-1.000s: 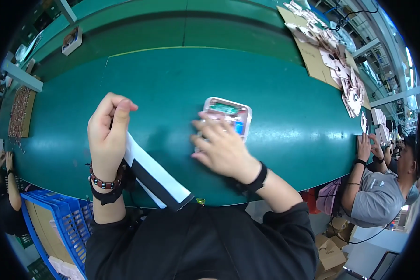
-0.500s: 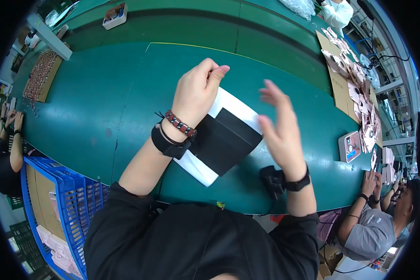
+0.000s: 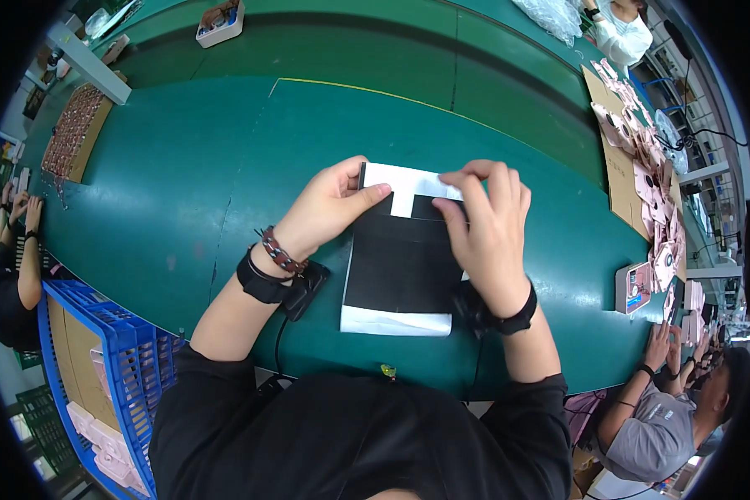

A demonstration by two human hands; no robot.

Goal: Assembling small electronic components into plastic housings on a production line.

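A black and white folded sheet (image 3: pixel 400 267) lies in front of me, mostly black, with white bands along its far and near edges. A short white strip crosses the black near the far edge. My left hand (image 3: pixel 329 204) grips the far left corner, thumb on top and fingers beneath. At the far right part, my right hand (image 3: pixel 487 221) has its fingers curled against the sheet, with thumb and forefinger a little apart over the white band. The sheet's right edge is partly hidden by this hand. Small black devices sit at my left wrist (image 3: pixel 307 292) and right wrist (image 3: pixel 473 310).
A green work table (image 3: pixel 167 217) spreads around the sheet. Pink pieces lie on cardboard (image 3: pixel 621 175) at the right, near a small pink tray (image 3: pixel 633 287). A blue crate (image 3: pixel 112 333) stands lower left. A bead-covered board (image 3: pixel 75 133) is far left. Co-workers sit at both sides.
The sheet has turned from slanted to nearly upright in view. My left hand has moved down and left to its corner. My right hand has come in from the side onto the sheet.
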